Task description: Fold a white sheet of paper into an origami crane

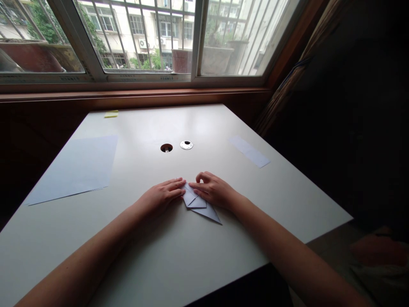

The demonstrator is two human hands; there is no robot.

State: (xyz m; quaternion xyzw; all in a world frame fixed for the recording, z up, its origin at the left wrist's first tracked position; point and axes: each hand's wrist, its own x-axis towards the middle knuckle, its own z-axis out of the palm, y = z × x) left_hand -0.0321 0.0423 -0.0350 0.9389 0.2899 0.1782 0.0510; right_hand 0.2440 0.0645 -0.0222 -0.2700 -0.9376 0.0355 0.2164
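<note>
A small folded piece of pale paper (pixel 198 205) lies on the white table (pixel 179 251), with pointed flaps showing toward me. My left hand (pixel 162 195) lies flat on its left side, fingers stretched out and pressing down. My right hand (pixel 214 189) rests on its right side, fingers curled with the fingertips pressing on the top fold. The two hands nearly meet over the paper, and part of it is hidden beneath them.
A stack of pale paper sheets (pixel 76 168) lies at the left. A paper strip (pixel 248 151) lies at the right. A cable hole (pixel 166 148) and its round cap (pixel 186 145) sit mid-table. A yellow sticky pad (pixel 111 114) lies by the window. The table's right edge drops off.
</note>
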